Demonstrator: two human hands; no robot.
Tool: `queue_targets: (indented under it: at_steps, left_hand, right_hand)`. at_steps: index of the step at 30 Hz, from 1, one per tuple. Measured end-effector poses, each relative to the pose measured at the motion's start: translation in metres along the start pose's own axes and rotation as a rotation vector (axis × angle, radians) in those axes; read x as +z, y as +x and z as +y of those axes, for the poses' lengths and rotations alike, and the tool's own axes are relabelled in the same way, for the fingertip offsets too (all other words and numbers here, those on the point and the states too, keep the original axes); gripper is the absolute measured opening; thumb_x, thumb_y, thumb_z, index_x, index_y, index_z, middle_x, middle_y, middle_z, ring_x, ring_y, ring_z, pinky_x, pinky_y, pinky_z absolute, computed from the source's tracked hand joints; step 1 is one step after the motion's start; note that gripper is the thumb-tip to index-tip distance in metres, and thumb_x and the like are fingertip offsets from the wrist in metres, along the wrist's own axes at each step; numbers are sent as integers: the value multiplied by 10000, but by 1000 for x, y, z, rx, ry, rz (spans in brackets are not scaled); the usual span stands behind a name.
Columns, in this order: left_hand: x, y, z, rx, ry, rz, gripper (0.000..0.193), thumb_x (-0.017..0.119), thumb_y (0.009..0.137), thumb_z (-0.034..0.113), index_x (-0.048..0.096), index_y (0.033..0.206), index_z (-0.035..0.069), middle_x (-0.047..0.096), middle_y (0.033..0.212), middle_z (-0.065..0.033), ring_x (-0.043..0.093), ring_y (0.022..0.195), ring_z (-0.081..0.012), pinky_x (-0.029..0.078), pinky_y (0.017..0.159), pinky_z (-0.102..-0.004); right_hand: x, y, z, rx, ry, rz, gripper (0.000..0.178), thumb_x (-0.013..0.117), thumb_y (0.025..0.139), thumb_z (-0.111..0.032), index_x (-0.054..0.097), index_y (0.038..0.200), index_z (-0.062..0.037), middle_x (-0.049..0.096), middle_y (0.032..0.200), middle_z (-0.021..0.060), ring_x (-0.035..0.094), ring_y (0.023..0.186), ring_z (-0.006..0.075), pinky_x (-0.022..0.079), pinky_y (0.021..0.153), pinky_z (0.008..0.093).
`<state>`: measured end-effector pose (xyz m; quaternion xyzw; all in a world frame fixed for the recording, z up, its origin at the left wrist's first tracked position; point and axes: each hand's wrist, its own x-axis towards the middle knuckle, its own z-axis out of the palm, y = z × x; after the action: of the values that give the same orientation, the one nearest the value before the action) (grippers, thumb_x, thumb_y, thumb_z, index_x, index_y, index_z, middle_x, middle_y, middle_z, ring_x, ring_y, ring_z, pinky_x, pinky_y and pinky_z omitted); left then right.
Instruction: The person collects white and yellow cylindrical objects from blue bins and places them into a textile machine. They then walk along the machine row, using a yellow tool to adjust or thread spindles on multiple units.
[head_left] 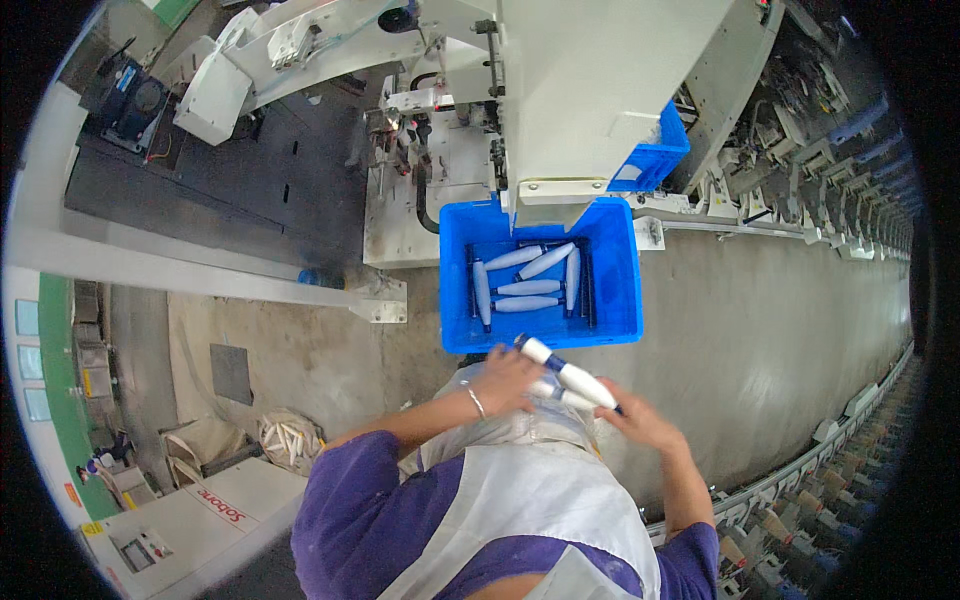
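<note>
Nr blue bin (622,300): 2+ wht bobbins (588,384), fat mids, dk-blue tips.

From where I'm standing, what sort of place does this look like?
Probably a textile mill's yarn-winding area: yarn-wound bobbins lie in a blue bin, a big pale machine stands beyond, and long rows of what look like spindles line the right.

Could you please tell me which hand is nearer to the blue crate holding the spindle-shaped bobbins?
Left. The left hand is close by the near edge of the blue crate; the right hand is farther back and to the right.
</note>
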<state>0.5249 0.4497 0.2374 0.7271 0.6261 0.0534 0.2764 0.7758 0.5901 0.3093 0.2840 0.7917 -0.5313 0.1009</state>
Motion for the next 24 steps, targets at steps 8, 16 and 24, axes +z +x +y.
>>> queue_targets:
  at_steps: [8, 16, 24]
  left_hand:
    - [109, -21, -84, -227, -77, -337, 500, 688, 747, 142, 538, 1223, 109, 571, 1242, -148, 528, 1158, -352, 471, 927, -462]
    - [86, -4, -104, -368, -388, -303, 399, 583, 814, 25, 617, 1192, 150, 664, 1111, -119, 623, 1034, -310, 497, 849, -412]
    - [23, -16, -100, -216, -694, -278, 265, 564, 914, 125, 629, 1158, 46, 669, 1102, -132, 634, 998, -260, 493, 867, -353]
  right_hand:
    - [-8, 14, -34, -174, -261, -177, 480, 560, 899, -136, 434, 1362, -111, 583, 1224, 213, 636, 967, 373, 518, 798, 446]
    - [113, 128, -23, -280, -577, -292, 284, 537, 866, -197, 595, 1012, 40, 669, 795, 225, 675, 748, 358, 533, 610, 430]
    - [79, 141, -39, -249, -163, -550, 591, 612, 856, -399, 468, 1273, -6, 653, 1043, 205, 661, 905, 350, 524, 748, 422]
